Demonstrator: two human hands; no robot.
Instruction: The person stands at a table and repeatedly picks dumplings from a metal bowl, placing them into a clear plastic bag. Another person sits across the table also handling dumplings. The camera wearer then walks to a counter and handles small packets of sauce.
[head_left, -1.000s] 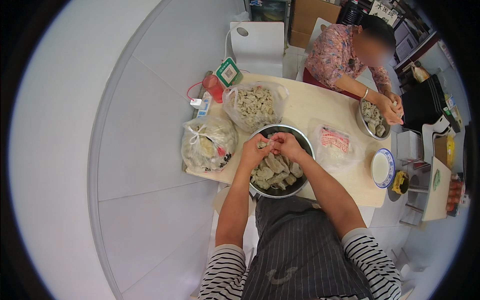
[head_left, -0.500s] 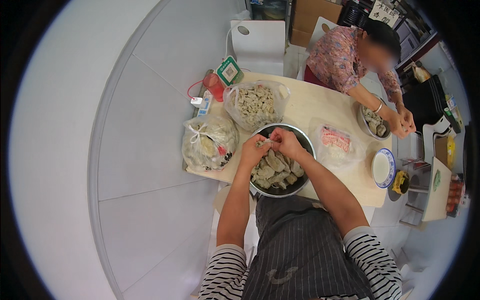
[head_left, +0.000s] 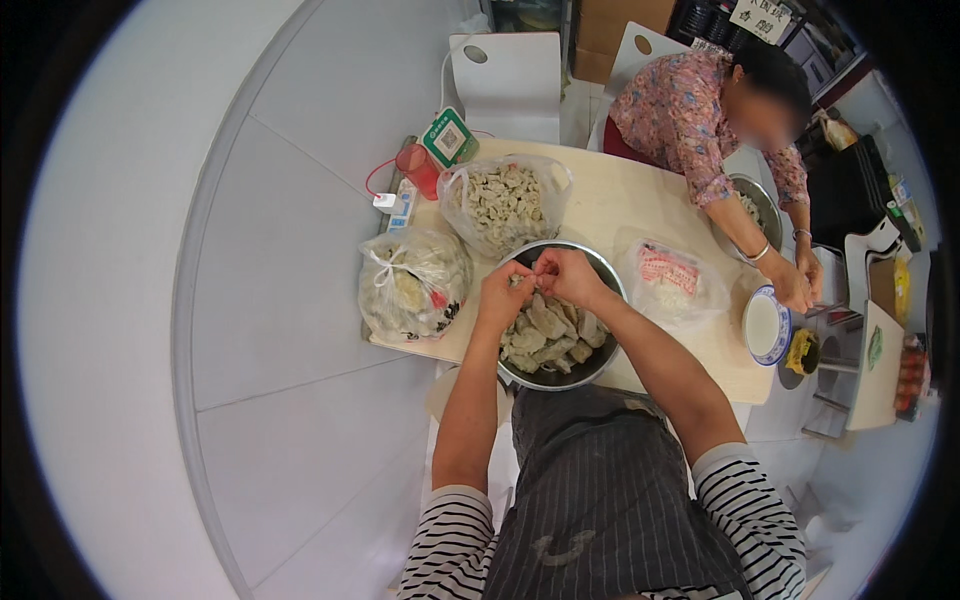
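Above a metal bowl (head_left: 606, 358) at the table's near edge, my two hands meet with their fingertips pinched together. My left hand (head_left: 504, 294) is closed on a small pale grey-green food piece (head_left: 517, 281), partly hidden by the fingers. Thumb and forefinger of my right hand (head_left: 566, 277) pinch at the same spot, where something small and pale shows. Larger grey-green food pieces (head_left: 552, 328) lie heaped in the bowl below. Just beyond it, an open plastic bag (head_left: 560, 190) holds many small torn bits (head_left: 505, 200) of similar food.
Left of the bowl sits a knotted plastic bag (head_left: 415, 285). Behind it are a power strip (head_left: 404, 203), a red cup (head_left: 419, 170) and a green code stand (head_left: 450, 138). Rightward lie a printed bag (head_left: 672, 280), a blue-rimmed bowl (head_left: 767, 326) and a co-worker (head_left: 690, 120) with another metal bowl (head_left: 768, 205).
My hands stay over the bowl, fingertips slightly shifted and drawn closer together. The co-worker's hands have moved a little nearer to me. The whole view has shifted slightly.
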